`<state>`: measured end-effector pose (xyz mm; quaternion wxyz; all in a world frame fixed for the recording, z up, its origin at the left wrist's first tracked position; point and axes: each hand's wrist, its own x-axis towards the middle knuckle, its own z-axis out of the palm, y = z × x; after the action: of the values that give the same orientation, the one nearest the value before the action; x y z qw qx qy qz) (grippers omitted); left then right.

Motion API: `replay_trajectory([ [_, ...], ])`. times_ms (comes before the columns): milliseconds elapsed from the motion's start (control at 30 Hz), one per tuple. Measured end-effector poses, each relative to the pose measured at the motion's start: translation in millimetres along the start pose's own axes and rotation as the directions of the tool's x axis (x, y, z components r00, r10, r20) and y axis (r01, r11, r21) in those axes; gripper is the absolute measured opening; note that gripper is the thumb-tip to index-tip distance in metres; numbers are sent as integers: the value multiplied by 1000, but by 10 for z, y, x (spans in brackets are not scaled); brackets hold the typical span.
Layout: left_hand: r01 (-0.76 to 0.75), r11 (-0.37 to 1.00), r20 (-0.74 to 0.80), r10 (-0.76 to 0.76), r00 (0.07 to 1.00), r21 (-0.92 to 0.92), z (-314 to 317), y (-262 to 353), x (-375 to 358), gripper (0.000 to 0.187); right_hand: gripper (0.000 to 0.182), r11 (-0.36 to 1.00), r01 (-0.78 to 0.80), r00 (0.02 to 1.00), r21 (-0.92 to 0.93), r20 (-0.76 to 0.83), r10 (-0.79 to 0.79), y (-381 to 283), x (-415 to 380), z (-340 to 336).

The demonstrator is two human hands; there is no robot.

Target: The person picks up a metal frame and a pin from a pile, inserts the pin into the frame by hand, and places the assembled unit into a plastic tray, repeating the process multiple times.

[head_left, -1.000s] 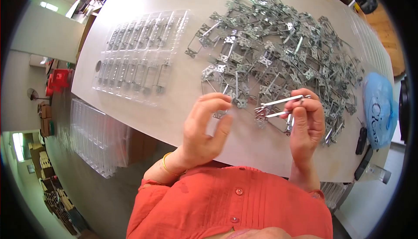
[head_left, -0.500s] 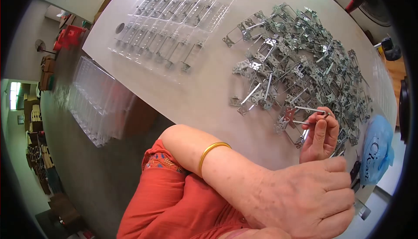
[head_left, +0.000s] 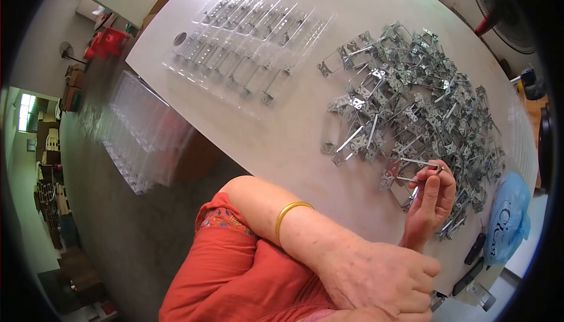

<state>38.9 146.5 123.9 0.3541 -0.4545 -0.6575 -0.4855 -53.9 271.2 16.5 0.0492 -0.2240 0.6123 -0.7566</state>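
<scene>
Right hand (head_left: 432, 204) pinches a thin silver metal bracket (head_left: 411, 172) at the near edge of the heap of stamped metal brackets (head_left: 417, 105), its long axis pointing left. Left hand (head_left: 376, 278), loosely curled and empty, rests near the body, farther off.

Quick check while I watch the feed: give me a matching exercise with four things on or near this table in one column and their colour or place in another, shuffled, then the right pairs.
Things:
1. metal brackets
2. plastic tray
3. bag
4. bangle

Descriptions:
A. blue, at the table's right edge
B. gold, around the left wrist
C. clear, far left part of the table
D. grey heap, just beyond the right hand

Pairs: 1-D, 2-C, 3-A, 4-B

The right hand pinches one bracket by the heap; the left hand is raised near the camera, holding nothing that shows.
</scene>
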Motion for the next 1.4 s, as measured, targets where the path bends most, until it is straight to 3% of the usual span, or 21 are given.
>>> replay_trajectory([
  [67, -64, 998, 28, 65, 998, -10, 8, -21, -65, 23, 13, 1000, 3, 1000, 7, 9, -3, -10, 4, 0],
  [167, -87, 971, 119, 116, 986, -225, -70, 36, -142, 23, 13, 1000, 13, 1000, 5, 20, -14, -27, -2, -20],
  [267, -101, 992, 176, 113, 978, -74, -279, 194, -218, 28, 11, 999, 43, 999, 4, 25, -43, -33, -8, -32],
  [300, -23, 999, 259, 32, 965, -41, -363, 272, -298, 14, 11, 999, 49, 998, 2, 38, -49, -49, -12, -25],
  [333, 52, 999, 334, -48, 941, -4, -429, 331, -376, 24, 10, 999, 50, 998, 6, 44, -50, -82, -15, -2],
  [400, 190, 982, 123, -191, 974, 16, -519, 323, -497, 19, 11, 999, 40, 999, 18, 28, -41, -90, -17, 30],
  [433, 196, 978, -90, -189, 978, 77, -460, 200, -632, 14, 11, 998, 27, 999, 49, 17, -28, -84, -26, 31],
  [500, 567, 799, -262, -514, 817, 200, -576, 108, -742, 23, 12, 996, -22, 1000, 81, 7, 22, -54, -34, 34],
  [533, 809, 584, -376, -737, 561, 63, -539, 74, -880, 29, 13, 986, -85, 996, 146, 34, 81, -56, -35, 37],
  [567, 804, 592, -364, -738, 568, 53, -495, -6, -955, 29, 13, 988, -79, 997, 136, 19, 77, -75, -32, 38],
  [633, 727, 379, -347, -916, 203, -573, -448, -154, -1045, 37, 14, 951, -222, 975, 214, 59, 214, -98, -23, 68],
  [667, 690, 340, -250, -940, 232, -639, -442, -198, -1134, 49, 14, 936, -257, 966, 240, 66, 249, -121, -24, 96],
  [800, 555, 172, -30, -966, 256, -814, -334, -337, -1191, 61, 13, 856, -385, 923, 343, 142, 358, -191, -34, 176],
  [900, 477, 216, -61, -946, 319, -852, -280, -380, -1184, 62, 12, 771, -477, 879, 421, 247, 408, -129, -96, 173],
  [1033, 540, 295, -111, -931, 347, -788, -264, -476, -1315, 58, 12, 699, -533, 846, 477, 317, 428, -93, -129, 176],
  [1133, 505, 438, -226, -875, 428, -744, -331, -535, -1320, 52, 11, 711, -586, 807, 388, 360, 468, -194, -94, 163],
  [1200, 512, 426, -208, -879, 428, -746, -384, -534, -1365, 52, 10, 873, -449, 882, 192, 252, 399, -212, -68, 97],
  [1233, 517, 414, -189, -882, 432, -749, -388, -543, -1356, 52, 10, 871, -452, 882, 195, 245, 403, -212, -49, 24],
  [1300, 495, 356, -186, -914, 360, -792, -329, -500, -1304, 55, 9, 915, -403, 871, 26, 316, 375, -219, 2, -119],
  [1367, 442, 121, 82, -907, 412, -889, -352, -495, -1313, 48, 8, 924, -381, 879, -31, 297, 373, -295, 25, -84],
  [1400, 496, 100, 92, -933, 348, -863, -292, -465, -1280, 51, 7, 930, -356, 885, -92, 286, 367, -320, 17, -63],
])
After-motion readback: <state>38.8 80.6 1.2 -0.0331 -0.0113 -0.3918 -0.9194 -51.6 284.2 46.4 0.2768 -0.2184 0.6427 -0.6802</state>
